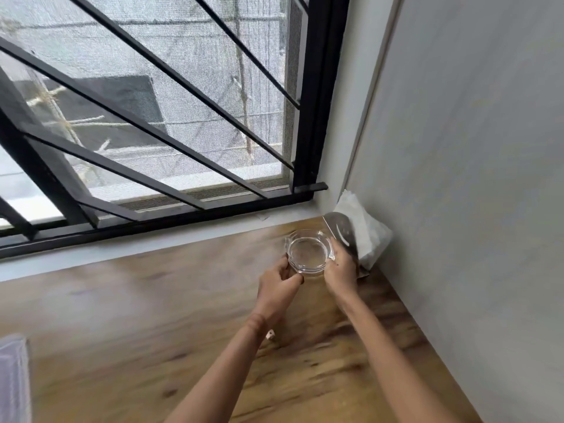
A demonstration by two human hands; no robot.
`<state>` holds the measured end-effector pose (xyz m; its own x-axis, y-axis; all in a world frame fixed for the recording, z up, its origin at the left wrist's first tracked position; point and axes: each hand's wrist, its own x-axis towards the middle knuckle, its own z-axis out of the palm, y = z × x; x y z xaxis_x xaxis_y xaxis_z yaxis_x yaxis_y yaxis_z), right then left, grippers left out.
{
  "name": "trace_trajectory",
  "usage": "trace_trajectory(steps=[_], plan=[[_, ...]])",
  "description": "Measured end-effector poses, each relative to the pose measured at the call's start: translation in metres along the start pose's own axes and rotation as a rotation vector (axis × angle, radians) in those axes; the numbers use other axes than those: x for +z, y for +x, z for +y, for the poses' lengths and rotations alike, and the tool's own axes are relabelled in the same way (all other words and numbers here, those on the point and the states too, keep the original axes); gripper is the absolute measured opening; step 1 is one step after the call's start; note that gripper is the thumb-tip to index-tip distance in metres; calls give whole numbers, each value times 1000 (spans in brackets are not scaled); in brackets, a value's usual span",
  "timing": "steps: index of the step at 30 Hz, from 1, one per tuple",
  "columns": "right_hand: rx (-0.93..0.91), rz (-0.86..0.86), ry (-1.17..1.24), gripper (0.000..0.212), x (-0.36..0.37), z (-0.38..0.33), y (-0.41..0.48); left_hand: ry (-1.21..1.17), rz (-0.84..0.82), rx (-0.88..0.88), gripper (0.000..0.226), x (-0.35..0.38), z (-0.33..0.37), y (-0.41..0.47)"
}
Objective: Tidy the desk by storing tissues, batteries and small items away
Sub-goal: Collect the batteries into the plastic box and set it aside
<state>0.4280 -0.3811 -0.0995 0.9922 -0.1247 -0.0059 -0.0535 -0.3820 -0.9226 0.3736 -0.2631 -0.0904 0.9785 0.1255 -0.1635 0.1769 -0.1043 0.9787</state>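
Note:
A clear round glass dish (pixel 308 250) sits on the wooden desk (pixel 137 315) near the back right corner. My left hand (pixel 279 285) grips its near left rim with curled fingers. My right hand (pixel 341 267) holds its right rim. Just behind the dish stands a metal napkin holder (pixel 341 232) with white tissues (pixel 363 230) in it, pushed against the grey wall. A tiny pale item (pixel 270 334) lies on the desk under my left forearm; I cannot tell what it is.
A window with black bars (pixel 152 132) runs along the back of the desk above a pale sill (pixel 122 248). The grey wall (pixel 473 178) closes off the right side. A blurred grey object (pixel 13 380) shows at the lower left edge.

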Motion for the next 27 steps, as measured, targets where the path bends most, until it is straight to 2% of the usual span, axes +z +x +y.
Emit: trace_trajectory(steps=[6,8,10,12,18,23,27], plan=[[-42,48,-115,57,-1,-12,-10,37,-48,-41,38,-3,0,-2],[-115,52,-146,55,1,-16,-15,52,-53,-39,53,-6,10,-9],[-161,44,-164,54,4,-22,-21,93,-41,-46,79,-11,18,-18],[-190,28,-172,52,5,-34,-32,135,-22,-47,87,-20,24,-30],[-312,-57,-152,49,14,-71,-78,158,80,58,72,-56,34,-75],[-404,-89,-117,46,40,-99,-128,177,198,100,81,-100,35,-123],[-464,-175,-76,46,69,-120,-176,212,282,120,71,-148,35,-169]])
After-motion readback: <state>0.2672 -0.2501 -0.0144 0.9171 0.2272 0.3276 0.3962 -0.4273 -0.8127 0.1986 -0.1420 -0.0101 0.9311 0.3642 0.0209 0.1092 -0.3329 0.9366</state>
